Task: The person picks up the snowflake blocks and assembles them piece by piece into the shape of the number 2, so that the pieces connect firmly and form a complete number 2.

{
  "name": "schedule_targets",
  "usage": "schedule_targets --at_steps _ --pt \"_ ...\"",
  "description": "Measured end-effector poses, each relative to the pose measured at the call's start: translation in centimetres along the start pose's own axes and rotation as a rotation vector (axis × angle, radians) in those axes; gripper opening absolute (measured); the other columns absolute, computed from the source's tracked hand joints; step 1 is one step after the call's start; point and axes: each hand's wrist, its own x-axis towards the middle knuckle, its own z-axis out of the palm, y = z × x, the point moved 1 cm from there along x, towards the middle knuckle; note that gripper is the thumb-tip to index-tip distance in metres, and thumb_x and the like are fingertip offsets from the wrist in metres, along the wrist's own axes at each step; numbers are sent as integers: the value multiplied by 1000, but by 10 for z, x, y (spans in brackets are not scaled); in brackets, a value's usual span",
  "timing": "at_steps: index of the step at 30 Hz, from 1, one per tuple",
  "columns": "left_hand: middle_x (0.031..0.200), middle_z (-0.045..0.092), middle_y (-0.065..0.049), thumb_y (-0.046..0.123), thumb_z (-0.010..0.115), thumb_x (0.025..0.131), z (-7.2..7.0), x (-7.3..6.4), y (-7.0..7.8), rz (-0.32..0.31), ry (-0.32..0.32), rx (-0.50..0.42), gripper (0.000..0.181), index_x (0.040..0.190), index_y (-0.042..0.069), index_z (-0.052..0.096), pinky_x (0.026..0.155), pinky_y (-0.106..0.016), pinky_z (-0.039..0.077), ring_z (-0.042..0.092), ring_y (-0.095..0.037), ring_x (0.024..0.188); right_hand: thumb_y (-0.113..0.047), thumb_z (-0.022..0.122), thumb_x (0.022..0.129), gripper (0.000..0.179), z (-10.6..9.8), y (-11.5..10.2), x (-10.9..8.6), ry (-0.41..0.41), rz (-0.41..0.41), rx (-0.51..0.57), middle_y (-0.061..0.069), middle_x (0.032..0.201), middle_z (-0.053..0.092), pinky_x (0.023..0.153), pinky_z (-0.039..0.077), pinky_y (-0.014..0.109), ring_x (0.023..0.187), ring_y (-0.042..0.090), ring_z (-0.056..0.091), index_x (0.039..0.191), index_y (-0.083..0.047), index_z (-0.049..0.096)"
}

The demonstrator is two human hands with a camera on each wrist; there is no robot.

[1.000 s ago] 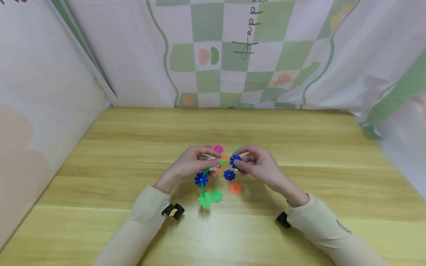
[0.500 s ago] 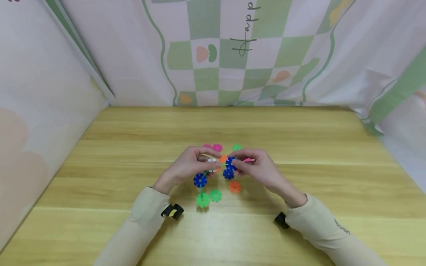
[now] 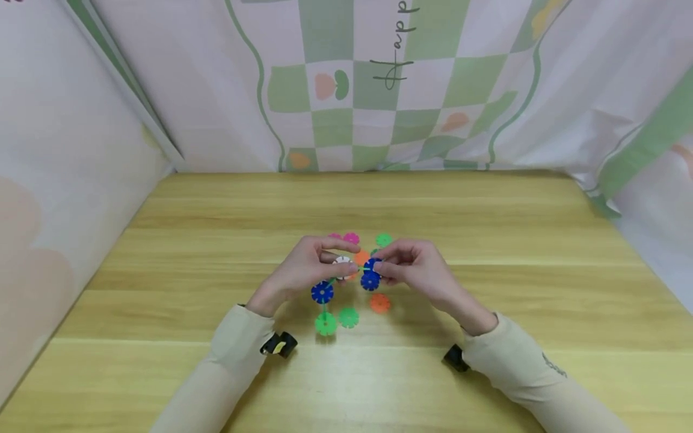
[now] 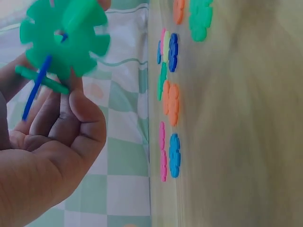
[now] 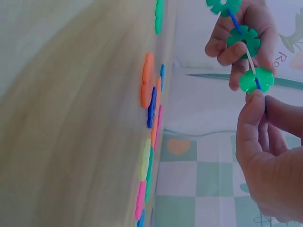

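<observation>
Both hands hold a chain of slotted plastic snowflake discs above the table. My left hand [image 3: 308, 267] pinches the chain by its white disc [image 3: 342, 262] and a green one. From there it hangs toward me through a blue disc [image 3: 322, 292] to a bright green end disc [image 3: 326, 323]. My right hand [image 3: 417, 267] pinches another blue disc [image 3: 371, 264] between thumb and fingers. In the right wrist view this blue disc stands edge-on, its edge meeting a green disc [image 5: 251, 81] of the chain. The left fingers partly hide the white disc.
Loose discs lie on the wooden table [image 3: 216, 216] below the hands: orange [image 3: 380, 303], green [image 3: 349, 317], dark blue [image 3: 370, 281], pink [image 3: 351, 239] and several others. A printed curtain [image 3: 373, 132] closes off the back.
My right hand has moved left, bringing its blue disc up to the green disc of the chain. The left hand keeps its grip nearly in place.
</observation>
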Motion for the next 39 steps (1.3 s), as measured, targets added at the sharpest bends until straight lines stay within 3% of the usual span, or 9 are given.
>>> schedule_targets --at_steps 4,17,23,30,39 --pt "99 69 -26 10 66 91 1 1 -2 31 -4 11 39 128 -2 58 85 -37 54 66 -45 86 2 63 90 16 1 -1 -1 3 6 2 13 82 68 70 57 40 70 23 66 103 10 66" --pt "92 70 -25 12 67 91 4 1 -1 38 43 7 37 125 2 61 90 -37 51 66 -44 86 1 62 91 16 2 -2 -1 45 6 25 18 84 67 70 58 39 69 19 65 104 10 65" --pt "89 71 -21 15 67 91 5 1 0 37 63 20 34 124 7 63 103 -42 41 68 -40 85 0 63 91 17 2 -1 -2 56 11 51 11 82 67 69 58 35 70 19 65 106 10 65" --pt "110 69 -15 17 64 94 5 -1 2 74 44 54 32 123 5 63 87 -40 53 69 -31 86 -2 61 93 21 -4 -4 -2 48 -15 41 10 88 68 70 57 33 73 19 66 109 9 64" --pt "106 69 -20 16 60 96 5 -1 3 94 27 57 31 123 1 62 83 -46 53 67 -37 86 -3 61 93 20 -6 -6 -4 30 -19 52 10 88 68 71 57 33 72 18 65 108 10 63"
